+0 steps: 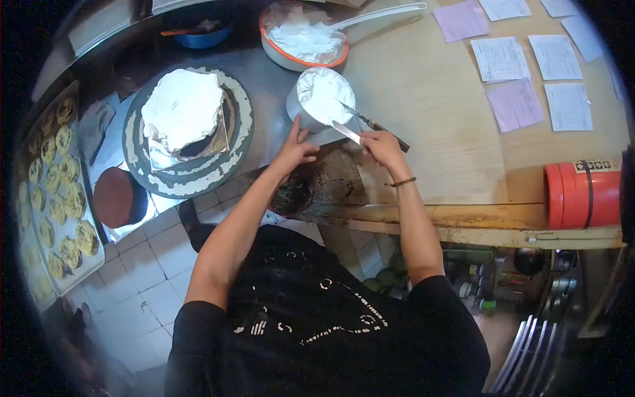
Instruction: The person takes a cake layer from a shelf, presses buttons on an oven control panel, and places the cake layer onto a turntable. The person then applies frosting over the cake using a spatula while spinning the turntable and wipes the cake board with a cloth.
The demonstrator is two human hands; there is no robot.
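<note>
A metal container (299, 106) full of white cream (324, 94) stands at the work surface's edge. My left hand (296, 153) has its fingers apart, the index fingertip against the container's near side. My right hand (383, 151) is closed around a spatula (346, 132), whose pale flat blade reaches the container's near rim. A second tool, a palette knife (378, 126) with a dark handle, leans from the cream just beyond my right fingers. To the left, a cake (182, 109) coated on top with white cream sits on a board on a round turntable (241, 129).
Behind the container is an orange-rimmed bowl (266, 49) of cream with a long-handled white utensil (383, 14). A brown cake layer (116, 198) and a tray (92, 261) of pastries lie left. Papers (501, 59) and a red cylinder (562, 198) are at right.
</note>
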